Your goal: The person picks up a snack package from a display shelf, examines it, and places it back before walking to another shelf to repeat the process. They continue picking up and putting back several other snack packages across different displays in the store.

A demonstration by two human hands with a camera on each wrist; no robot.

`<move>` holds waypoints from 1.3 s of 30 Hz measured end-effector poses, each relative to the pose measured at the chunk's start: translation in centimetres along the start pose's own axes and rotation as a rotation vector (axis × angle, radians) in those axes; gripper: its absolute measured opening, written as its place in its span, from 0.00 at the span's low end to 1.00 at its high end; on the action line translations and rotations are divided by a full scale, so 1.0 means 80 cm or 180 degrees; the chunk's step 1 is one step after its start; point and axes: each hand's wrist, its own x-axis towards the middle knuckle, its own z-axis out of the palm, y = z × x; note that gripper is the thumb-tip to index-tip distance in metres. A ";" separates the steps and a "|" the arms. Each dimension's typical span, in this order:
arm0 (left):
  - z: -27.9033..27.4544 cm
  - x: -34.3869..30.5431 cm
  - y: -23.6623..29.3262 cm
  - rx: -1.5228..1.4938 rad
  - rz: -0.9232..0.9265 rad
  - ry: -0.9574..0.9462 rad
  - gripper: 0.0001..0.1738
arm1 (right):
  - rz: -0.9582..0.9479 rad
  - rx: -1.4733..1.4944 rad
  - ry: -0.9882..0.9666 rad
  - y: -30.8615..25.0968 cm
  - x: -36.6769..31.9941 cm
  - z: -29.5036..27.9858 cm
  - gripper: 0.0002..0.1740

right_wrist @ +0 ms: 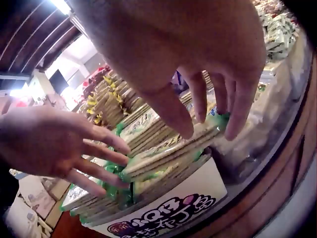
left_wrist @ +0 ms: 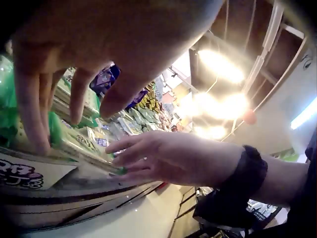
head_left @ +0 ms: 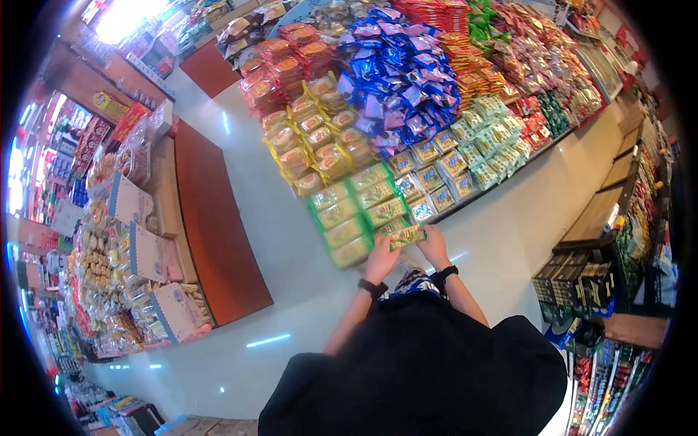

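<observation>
Head view: your left hand (head_left: 382, 258) and right hand (head_left: 435, 245), fingers nearly straight, press opposite ends of a green snack packet (head_left: 407, 235), apparently squaring it atop its stack (right_wrist: 161, 176).

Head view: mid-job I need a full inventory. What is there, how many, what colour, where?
green packs: several stacks, green, centre, at the hands
yellow packs: many, yellow, behind the green packs
red packs: many, orange-red, further back
blue packs: a heap, blue, upper centre
pale packs: many, pale green, right of the green packs
floor: one, white and glossy, left and front
side shelf: one, full of boxed snacks, far left
dark boxes: a few, black, right
wristbands: two, black, one on each wrist
left hand: one, touches the left end of the front green packs
right hand: one, touches their right end
</observation>
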 end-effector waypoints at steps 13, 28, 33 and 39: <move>0.047 0.037 0.009 0.0888 -0.0854 0.0631 0.19 | -0.0554 0.0089 -0.0840 0.011 0.085 0.005 0.23; 0.057 0.048 -0.001 -0.0100 -0.1168 0.1020 0.17 | -0.0644 0.0013 -0.1422 0.009 0.118 -0.002 0.21; 0.065 0.047 0.008 -0.0245 -0.1279 0.1084 0.19 | -0.0667 -0.0117 -0.1669 0.009 0.121 -0.011 0.25; 0.090 0.033 0.026 0.0109 -0.1186 0.1406 0.23 | -0.0864 0.0090 -0.1571 0.010 0.113 -0.017 0.27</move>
